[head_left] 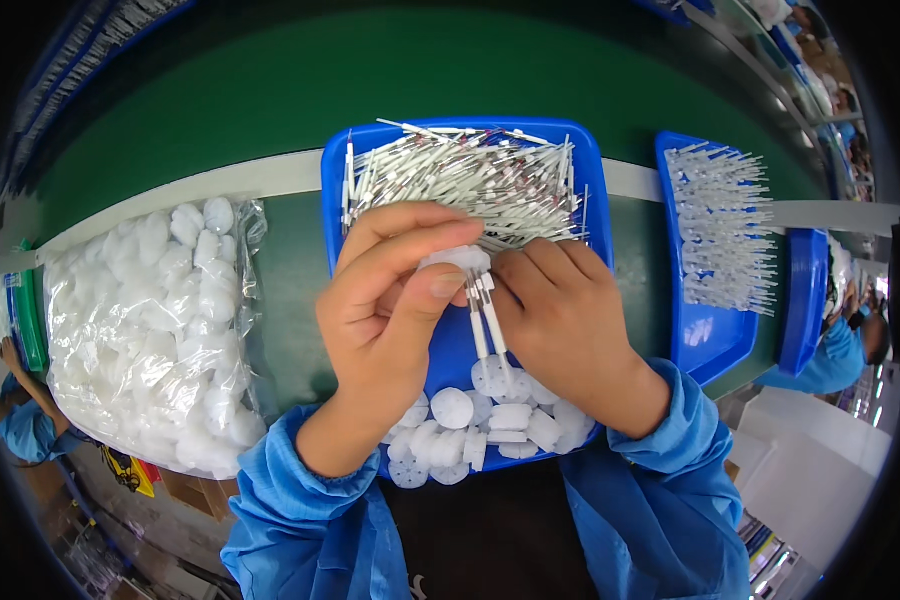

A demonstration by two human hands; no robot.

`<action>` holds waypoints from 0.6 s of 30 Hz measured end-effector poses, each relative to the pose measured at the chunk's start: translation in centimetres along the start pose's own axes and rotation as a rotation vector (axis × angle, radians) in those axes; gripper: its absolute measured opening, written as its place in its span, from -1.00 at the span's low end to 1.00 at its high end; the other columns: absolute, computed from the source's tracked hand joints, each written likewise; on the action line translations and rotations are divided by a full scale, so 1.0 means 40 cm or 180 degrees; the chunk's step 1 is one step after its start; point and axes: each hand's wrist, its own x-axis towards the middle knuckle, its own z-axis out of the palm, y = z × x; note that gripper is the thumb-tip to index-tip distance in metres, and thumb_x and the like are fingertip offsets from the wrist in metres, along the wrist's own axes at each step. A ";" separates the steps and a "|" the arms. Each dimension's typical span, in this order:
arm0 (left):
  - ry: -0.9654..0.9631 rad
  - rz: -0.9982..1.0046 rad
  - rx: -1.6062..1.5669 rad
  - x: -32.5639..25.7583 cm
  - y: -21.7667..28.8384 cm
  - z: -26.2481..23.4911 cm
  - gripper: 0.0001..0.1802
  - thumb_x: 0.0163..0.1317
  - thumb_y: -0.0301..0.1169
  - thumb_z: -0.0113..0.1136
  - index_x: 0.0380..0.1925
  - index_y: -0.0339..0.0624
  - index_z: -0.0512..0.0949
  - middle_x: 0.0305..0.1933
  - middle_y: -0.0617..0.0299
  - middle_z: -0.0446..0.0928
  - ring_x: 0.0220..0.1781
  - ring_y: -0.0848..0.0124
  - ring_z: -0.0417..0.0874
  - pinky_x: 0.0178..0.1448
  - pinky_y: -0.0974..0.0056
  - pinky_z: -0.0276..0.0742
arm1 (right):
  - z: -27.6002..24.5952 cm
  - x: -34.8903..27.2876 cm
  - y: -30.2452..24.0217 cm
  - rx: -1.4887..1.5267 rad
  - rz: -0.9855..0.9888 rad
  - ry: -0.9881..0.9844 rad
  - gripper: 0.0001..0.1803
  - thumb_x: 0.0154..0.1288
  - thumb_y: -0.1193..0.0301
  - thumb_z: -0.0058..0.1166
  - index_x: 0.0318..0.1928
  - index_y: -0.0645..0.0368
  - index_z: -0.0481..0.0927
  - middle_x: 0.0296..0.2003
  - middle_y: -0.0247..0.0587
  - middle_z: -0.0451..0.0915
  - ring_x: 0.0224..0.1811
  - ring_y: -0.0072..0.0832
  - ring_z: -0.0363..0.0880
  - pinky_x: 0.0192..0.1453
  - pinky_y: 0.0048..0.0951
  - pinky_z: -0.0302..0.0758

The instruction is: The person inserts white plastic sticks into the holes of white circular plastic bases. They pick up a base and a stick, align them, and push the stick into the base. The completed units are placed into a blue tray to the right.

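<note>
My left hand (390, 290) pinches a small white round disc (458, 259) between thumb and fingers, above a blue tray (335, 200). My right hand (565, 315) is closed on the thin white-sleeved pins (488, 322) that stick down from the disc. The far half of the tray holds a heap of loose white pins with metal leads (470, 180). Its near end holds several white perforated discs (490, 420). Both sleeves are blue.
A clear plastic bag of white discs (160, 330) lies at the left on the green belt (290, 80). A second blue tray (705, 340) with rows of assembled pins sits at the right, another blue tray (805, 300) beyond it. Other people in blue work at both sides.
</note>
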 end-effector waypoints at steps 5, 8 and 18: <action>-0.0125 -0.0453 0.0350 0.009 0.032 -0.011 -0.65 0.64 -0.36 0.22 0.24 -0.39 0.68 0.21 -0.03 0.70 0.10 0.41 0.72 0.05 0.38 0.69 | -0.009 -0.007 0.003 -0.0232 0.0151 -0.0066 -0.90 0.10 0.38 0.26 -0.32 0.04 0.68 -0.27 -0.39 0.56 -0.12 -0.42 0.57 0.12 -0.25 0.51; -0.0143 -0.0793 0.0172 0.014 0.040 0.001 -0.61 0.60 -0.46 0.25 0.34 -0.37 0.61 0.19 -0.04 0.75 0.15 0.42 0.73 0.11 0.39 0.66 | -0.026 -0.011 0.004 -0.0472 0.0146 -0.0223 -0.91 0.13 0.38 0.24 -0.32 0.05 0.68 -0.24 -0.36 0.55 -0.09 -0.39 0.57 0.22 -0.22 0.51; -0.0406 -0.1002 0.0468 0.010 0.035 -0.006 -0.62 0.57 -0.62 0.22 0.33 -0.39 0.59 0.22 -0.12 0.77 0.26 0.33 0.77 0.32 0.27 0.70 | -0.046 -0.003 0.070 0.2597 0.1032 0.0816 -0.74 0.04 0.57 0.45 -0.24 0.02 0.74 -0.41 -0.36 0.72 -0.35 -0.29 0.73 -0.05 -0.26 0.58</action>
